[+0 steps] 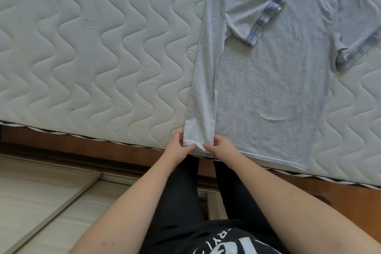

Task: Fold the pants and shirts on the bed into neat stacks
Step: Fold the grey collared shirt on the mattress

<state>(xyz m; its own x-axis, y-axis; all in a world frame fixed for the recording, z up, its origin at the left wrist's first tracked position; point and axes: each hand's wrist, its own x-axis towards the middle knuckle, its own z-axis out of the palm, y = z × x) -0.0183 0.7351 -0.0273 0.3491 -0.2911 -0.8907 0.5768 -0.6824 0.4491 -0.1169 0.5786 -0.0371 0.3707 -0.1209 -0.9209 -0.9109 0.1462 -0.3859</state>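
Observation:
A light grey T-shirt (pixel 274 80) with blue plaid sleeve cuffs lies flat on the mattress (pixel 92 47), its hem at the near edge. Its left side is folded inward as a long narrow strip, with the left sleeve lying across the chest. My left hand (pixel 181 144) pinches the strip's hem at its left corner. My right hand (pixel 221 147) pinches the same hem at the strip's right corner. Both hands sit at the mattress's front edge, a few centimetres apart.
A white quilted mattress fills the upper view. A brown wooden bed frame (pixel 103 146) runs below its edge. Pale floor and a white panel (pixel 51 198) lie at lower left. My legs in black trousers stand against the frame.

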